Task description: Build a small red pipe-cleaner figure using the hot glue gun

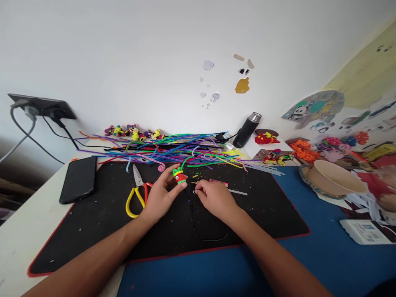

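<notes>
My left hand [162, 192] pinches a small pipe-cleaner figure [180, 177] between thumb and fingers. The figure is red with a yellow band, a green curled top, and one round eye on its side. My right hand [214, 196] is closed just right of it, low over the black mat [161, 243]; what its fingertips hold is too small to make out. A red packet [219, 182] lies partly behind that hand, and a thin pale stick [238, 192] sticks out to its right. Below, a thin black cord [194, 220] loops across the mat.
Scissors [136, 202] with yellow and red handles lie left of my left hand. Many coloured pipe cleaners [173, 150] are heaped along the wall. A phone [78, 180] rests at left. A black flask [246, 130], orange pieces [301, 152] and a bowl [335, 177] stand to the right.
</notes>
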The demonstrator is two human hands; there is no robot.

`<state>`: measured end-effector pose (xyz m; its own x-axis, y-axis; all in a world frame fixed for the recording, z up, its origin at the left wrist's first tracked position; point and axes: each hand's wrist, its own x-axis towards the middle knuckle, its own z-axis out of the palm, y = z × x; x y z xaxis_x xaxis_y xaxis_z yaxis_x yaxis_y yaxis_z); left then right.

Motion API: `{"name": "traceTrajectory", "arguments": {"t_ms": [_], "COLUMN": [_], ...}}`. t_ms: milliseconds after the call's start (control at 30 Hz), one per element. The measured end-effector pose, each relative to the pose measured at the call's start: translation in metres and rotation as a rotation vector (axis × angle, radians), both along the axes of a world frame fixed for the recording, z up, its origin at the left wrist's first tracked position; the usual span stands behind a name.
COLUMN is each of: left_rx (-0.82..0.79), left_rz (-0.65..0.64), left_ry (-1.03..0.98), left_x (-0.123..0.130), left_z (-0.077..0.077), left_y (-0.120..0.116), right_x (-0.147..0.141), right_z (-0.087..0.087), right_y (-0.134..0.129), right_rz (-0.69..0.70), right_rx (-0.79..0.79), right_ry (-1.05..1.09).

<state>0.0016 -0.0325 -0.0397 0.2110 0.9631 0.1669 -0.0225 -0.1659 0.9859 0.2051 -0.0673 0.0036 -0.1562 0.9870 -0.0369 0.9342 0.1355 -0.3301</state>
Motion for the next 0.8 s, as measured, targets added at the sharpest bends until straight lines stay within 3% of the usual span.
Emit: {"name": "traceTrajectory", "arguments": {"t_ms": [267, 800], "left_rx": [0.003, 0.022], "left_rz": [-0.038, -0.056], "left_ry": [0.006, 0.035], "left_x": [0.0, 0.0002], "left_z": [0.0005, 0.001], "left_y": [-0.0011, -0.0025], "right_x": [-0.0082, -0.0097], "right_z": [-0.0008, 0.0022], "right_y": [0.0041, 0.0012], "right_rz": [0.074, 0.135], "right_rx": [-0.042, -0.047], "right_ry": [-0.208, -0.218]}}
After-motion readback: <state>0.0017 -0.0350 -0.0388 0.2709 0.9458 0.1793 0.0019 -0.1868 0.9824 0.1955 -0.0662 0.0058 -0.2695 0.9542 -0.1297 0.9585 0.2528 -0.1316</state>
